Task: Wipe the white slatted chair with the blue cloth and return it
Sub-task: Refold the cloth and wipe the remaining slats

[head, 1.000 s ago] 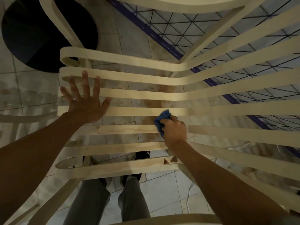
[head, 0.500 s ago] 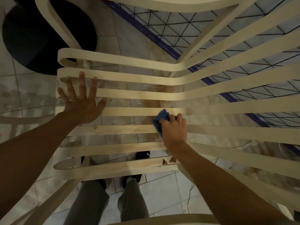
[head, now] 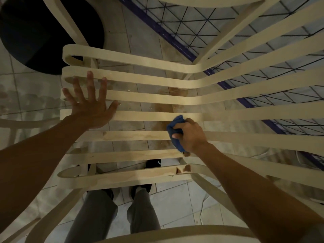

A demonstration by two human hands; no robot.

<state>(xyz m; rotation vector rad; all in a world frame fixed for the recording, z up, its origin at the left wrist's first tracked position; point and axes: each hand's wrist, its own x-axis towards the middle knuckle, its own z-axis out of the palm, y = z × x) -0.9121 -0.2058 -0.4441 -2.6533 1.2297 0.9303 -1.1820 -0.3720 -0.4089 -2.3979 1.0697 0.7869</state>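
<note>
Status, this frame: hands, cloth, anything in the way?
Left hand flat, fingers spread, on white slatted chair. Right hand grips blue cloth on a middle slat. Brown spots on front slat.

The chair [head: 143, 115] is seen as smooth, hard, cream-white material, plastic by its look, with a dull sheen along the slats. Brownish stains and wet-looking streaks are shown on the nearer slats. The cloth [head: 175, 124] is shown as soft blue fabric, matt and crumpled into folds. The floor [head: 175, 199] is laid with pale tiles, faintly glossy, with dark grout lines and brown smears under the seat. The mesh [head: 201, 18] is made of thin dark wire and is edged by a purple bar [head: 168, 35] with a painted look. The round object [head: 35, 35] is seen as matt black; its material cannot be told. The trousers [head: 98, 216] are made of grey matt fabric.
</note>
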